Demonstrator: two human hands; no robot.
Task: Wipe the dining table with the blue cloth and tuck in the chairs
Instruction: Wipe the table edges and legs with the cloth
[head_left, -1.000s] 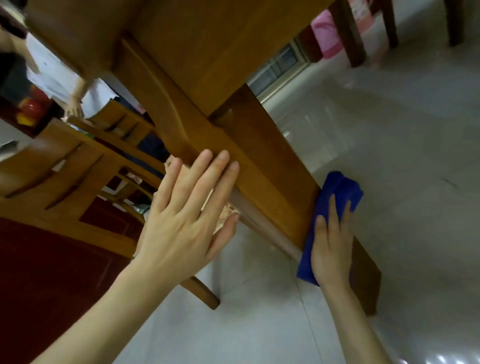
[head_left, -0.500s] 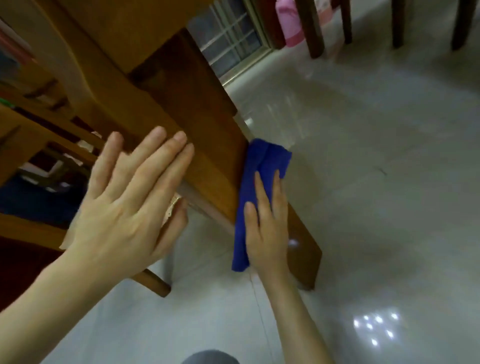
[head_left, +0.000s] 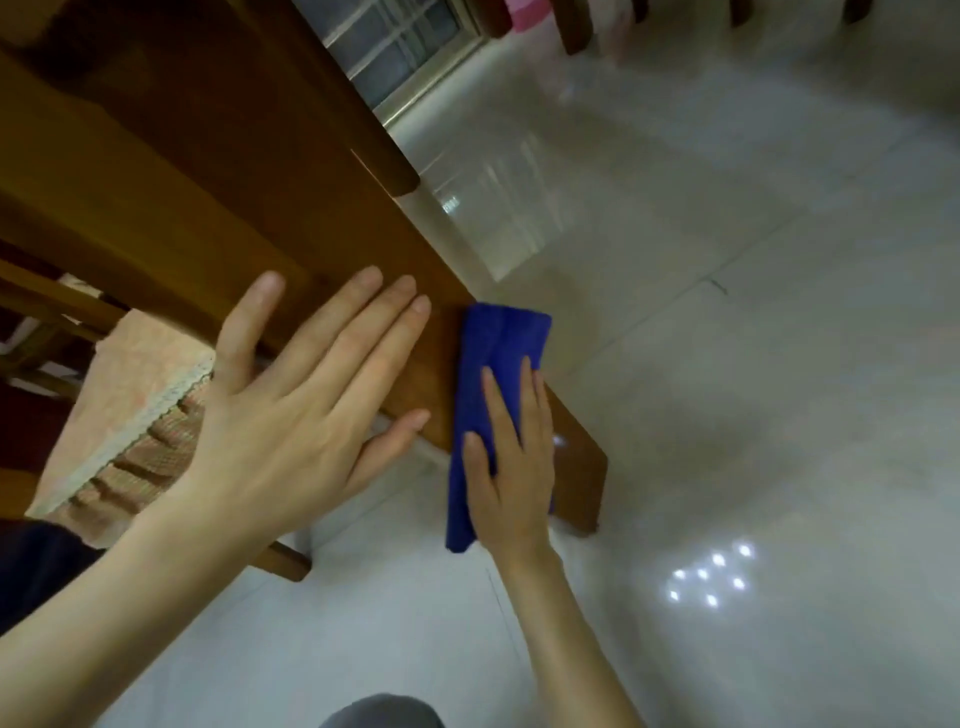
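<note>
A brown wooden table leg (head_left: 291, 171) slants down from the upper left to the floor at lower centre. My right hand (head_left: 511, 467) presses the folded blue cloth (head_left: 501, 348) flat against the leg's lower part, near its foot. My left hand (head_left: 306, 410) lies flat against the same leg just left of the cloth, fingers spread, holding nothing. A wooden chair (head_left: 36, 312) with a pale woven seat cushion (head_left: 124, 405) stands behind the leg at the left.
Glossy white floor tiles (head_left: 727, 312) spread to the right and below, with lamp reflections. Dark furniture legs (head_left: 576, 26) and something pink stand at the top edge. A window or glass door (head_left: 395, 47) shows at top centre. My knee (head_left: 379, 712) is at the bottom.
The view has swung closer to the leg's lower end. My right hand and the cloth have slid down the leg toward its foot; my left hand has followed along beside them.
</note>
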